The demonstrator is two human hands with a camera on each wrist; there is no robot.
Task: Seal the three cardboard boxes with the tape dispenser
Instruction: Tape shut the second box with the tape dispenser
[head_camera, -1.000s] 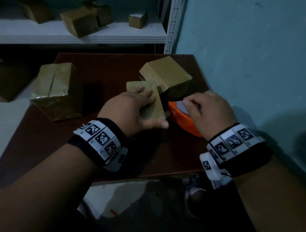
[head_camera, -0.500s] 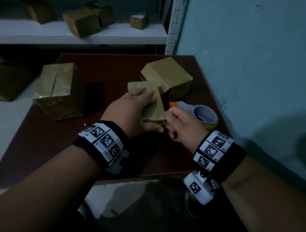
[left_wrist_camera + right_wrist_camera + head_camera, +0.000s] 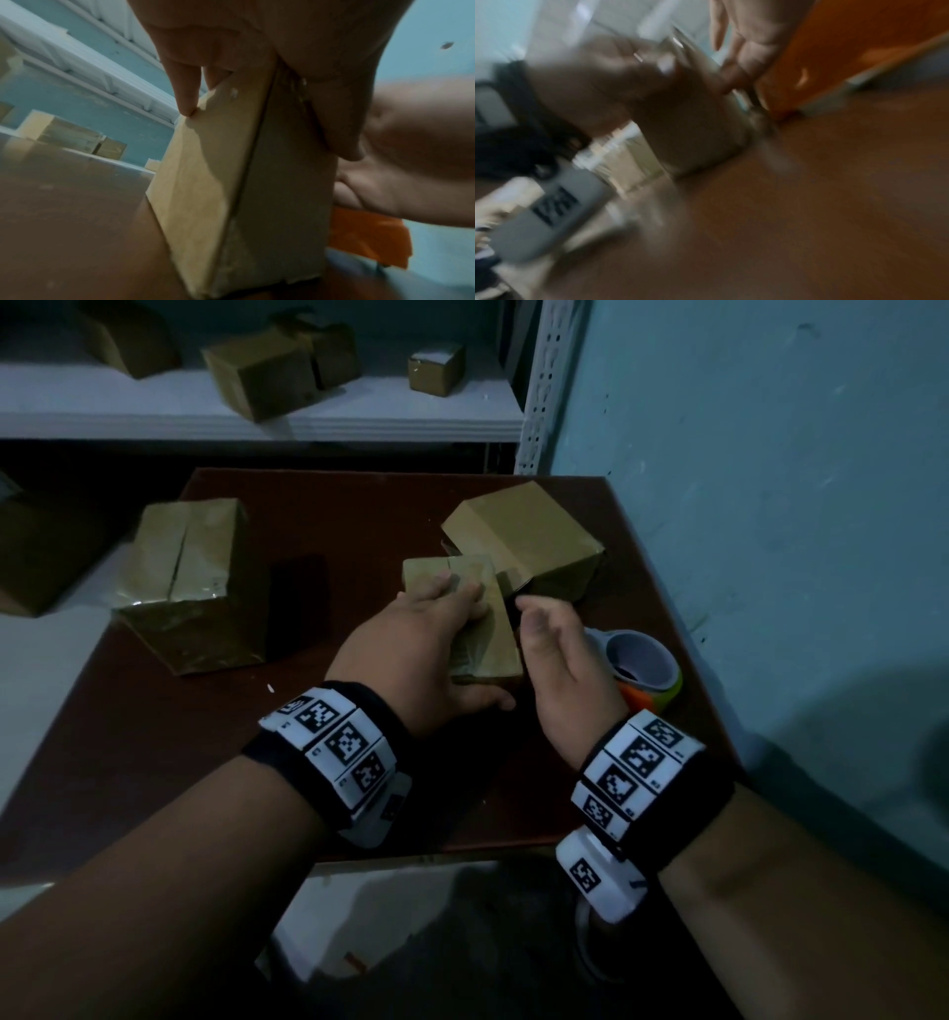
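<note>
The left hand (image 3: 411, 654) grips the small box (image 3: 472, 618) at the table's (image 3: 154, 752) middle, fingers on top, thumb at its near end. The right hand (image 3: 560, 660) hovers just beside it, fingers loosely curled, holding nothing. The tape dispenser (image 3: 642, 670) lies on the table by the right wrist. Judging by this, box 1 is being steadied for taping; next, that hand must take up the dispenser. All 3 boxes have flaps down, contents hidden.
</note>
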